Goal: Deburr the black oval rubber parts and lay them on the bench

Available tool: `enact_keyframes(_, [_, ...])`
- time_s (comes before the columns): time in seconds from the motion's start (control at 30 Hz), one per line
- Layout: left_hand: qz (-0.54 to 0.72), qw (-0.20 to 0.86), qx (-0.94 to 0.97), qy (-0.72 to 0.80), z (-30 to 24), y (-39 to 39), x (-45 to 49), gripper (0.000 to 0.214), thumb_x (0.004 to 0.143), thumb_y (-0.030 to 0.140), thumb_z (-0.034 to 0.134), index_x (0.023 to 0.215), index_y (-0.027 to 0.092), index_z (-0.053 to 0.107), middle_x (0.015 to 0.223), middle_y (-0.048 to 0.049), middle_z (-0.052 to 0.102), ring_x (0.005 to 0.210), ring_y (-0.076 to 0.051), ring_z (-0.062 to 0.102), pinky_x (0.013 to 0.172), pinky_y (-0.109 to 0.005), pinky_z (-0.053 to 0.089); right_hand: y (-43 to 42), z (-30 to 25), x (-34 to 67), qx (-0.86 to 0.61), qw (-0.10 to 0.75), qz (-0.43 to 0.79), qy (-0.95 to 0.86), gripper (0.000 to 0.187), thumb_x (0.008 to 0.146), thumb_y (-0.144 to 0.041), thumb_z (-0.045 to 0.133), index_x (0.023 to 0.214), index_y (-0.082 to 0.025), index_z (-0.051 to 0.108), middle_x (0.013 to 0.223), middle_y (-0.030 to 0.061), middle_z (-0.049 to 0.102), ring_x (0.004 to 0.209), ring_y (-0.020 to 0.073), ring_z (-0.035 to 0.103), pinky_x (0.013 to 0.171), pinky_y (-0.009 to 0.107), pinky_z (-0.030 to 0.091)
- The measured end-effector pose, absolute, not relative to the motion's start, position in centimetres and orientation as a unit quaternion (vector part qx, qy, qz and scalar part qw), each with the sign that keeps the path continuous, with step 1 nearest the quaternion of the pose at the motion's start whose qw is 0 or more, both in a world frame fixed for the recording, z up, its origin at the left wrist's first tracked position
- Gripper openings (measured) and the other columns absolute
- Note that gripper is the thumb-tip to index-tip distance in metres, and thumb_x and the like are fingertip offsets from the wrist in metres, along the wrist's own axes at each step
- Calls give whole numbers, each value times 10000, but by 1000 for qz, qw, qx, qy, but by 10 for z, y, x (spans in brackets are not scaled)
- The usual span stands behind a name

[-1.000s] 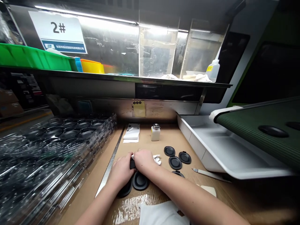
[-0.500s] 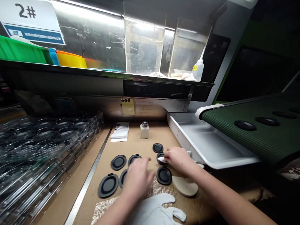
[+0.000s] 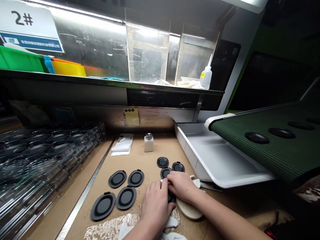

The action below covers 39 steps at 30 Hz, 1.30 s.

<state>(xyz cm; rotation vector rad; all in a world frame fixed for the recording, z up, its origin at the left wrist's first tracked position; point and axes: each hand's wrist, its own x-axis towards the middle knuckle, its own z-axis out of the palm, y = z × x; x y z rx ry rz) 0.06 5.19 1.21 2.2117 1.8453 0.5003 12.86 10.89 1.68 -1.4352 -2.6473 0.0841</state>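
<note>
My right hand is closed, fingers pinched, with the edge of a white wipe showing at its fingertips. It is over a black oval lid-like piece, which is mostly hidden. My left hand meets it from the left, thumb and fingers around the same piece. Just beyond my fingers lies another black piece, with two more behind it, one at the left and one at the right. Several larger black pieces lie left of my hands. A round beige pad is under my right forearm.
Stacked clear trays fill the left side. A small white bottle with a metal top and white papers stand behind. A white bin and a green conveyor carrying black pieces are right. A pale glove lies in front.
My left hand has moved right to meet my right hand, uncovering the black pieces at left. My right hand has come nearer with the wipe. The whole view has shifted slightly.
</note>
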Motion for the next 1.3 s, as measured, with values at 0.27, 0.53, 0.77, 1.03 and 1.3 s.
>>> enact_keyframes(0.27, [164, 120, 736, 645, 12, 50, 0, 584, 652, 246, 589, 1222, 172, 479, 1103, -112, 578, 1045, -287, 491, 898, -404, 372, 145, 37, 128, -511, 94, 38, -854, 246, 913, -302, 417, 859, -149, 602, 883, 33, 611, 827, 147, 559, 714, 293, 417])
enact_keyframes(0.53, [179, 102, 739, 642, 23, 73, -13, 420, 752, 307, 535, 1144, 159, 512, 1075, -105, 599, 1042, -266, 505, 878, -402, 388, 167, 15, 116, -498, 69, 44, -863, 203, 888, -314, 504, 912, -129, 585, 928, 32, 604, 867, 156, 580, 783, 361, 472])
enact_keyframes(0.77, [182, 72, 745, 637, 20, 101, -9, 373, 808, 343, 536, 1126, 151, 509, 1061, -83, 590, 1011, -234, 535, 846, -443, 418, 167, 19, 126, -499, 54, 37, -864, 192, 888, -302, 509, 924, -131, 588, 922, 27, 612, 858, 148, 589, 784, 354, 483])
enact_keyframes(1.03, [184, 64, 722, 664, 16, 136, -22, 306, 845, 322, 502, 1097, 152, 534, 1067, -79, 588, 1004, -227, 547, 853, -465, 435, 183, 24, 148, -652, 61, -41, -755, 218, 889, -321, 504, 943, -127, 586, 987, 61, 599, 921, 168, 572, 825, 373, 467])
enact_keyframes(1.3, [205, 124, 724, 647, -4, 183, -27, 366, 829, 331, 531, 1162, 182, 510, 1160, -89, 556, 1026, -232, 542, 852, -468, 449, 181, 14, 149, -656, 80, -33, -750, 193, 901, -305, 486, 927, -143, 588, 951, 40, 605, 866, 145, 583, 784, 344, 487])
